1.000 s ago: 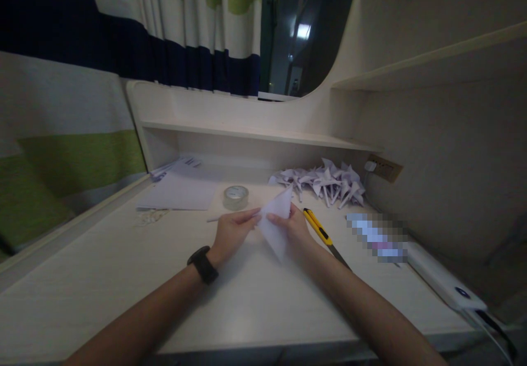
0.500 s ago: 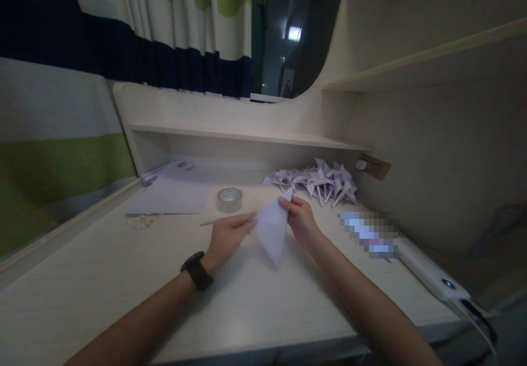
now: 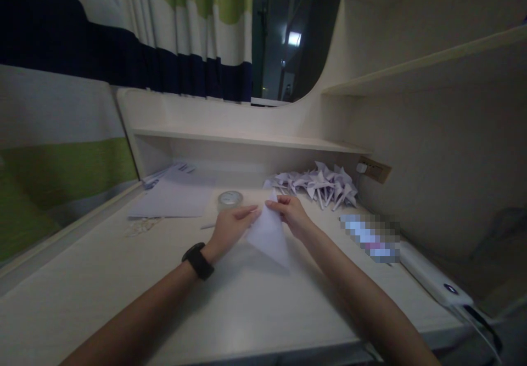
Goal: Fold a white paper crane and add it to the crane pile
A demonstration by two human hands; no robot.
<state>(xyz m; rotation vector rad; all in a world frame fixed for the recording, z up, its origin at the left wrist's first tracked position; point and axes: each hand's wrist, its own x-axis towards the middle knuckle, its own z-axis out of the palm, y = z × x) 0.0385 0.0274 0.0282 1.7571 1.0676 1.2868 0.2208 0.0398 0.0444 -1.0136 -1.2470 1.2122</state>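
Observation:
A folded sheet of white paper [image 3: 269, 237] is held up over the desk, its wide end hanging toward me. My left hand [image 3: 234, 226], with a dark watch on the wrist, pinches its left edge near the top. On the other side, my right hand [image 3: 291, 215] grips the upper corner between thumb and fingers. Just behind my left hand stands a roll of clear tape [image 3: 229, 198]. A thin white paper stick [image 3: 208, 225] lies partly hidden by that hand.
Folded paper pinwheels [image 3: 319, 182] are heaped at the back right. White sheets [image 3: 173, 193] lie at the back left, with small pale bits [image 3: 144, 226] in front. A blurred-out phone-like item [image 3: 370, 238] and a white power strip [image 3: 432, 278] line the right edge.
The paper has turned, so its lower tip has swung to the right. My right hand has moved left, closer to my left hand.

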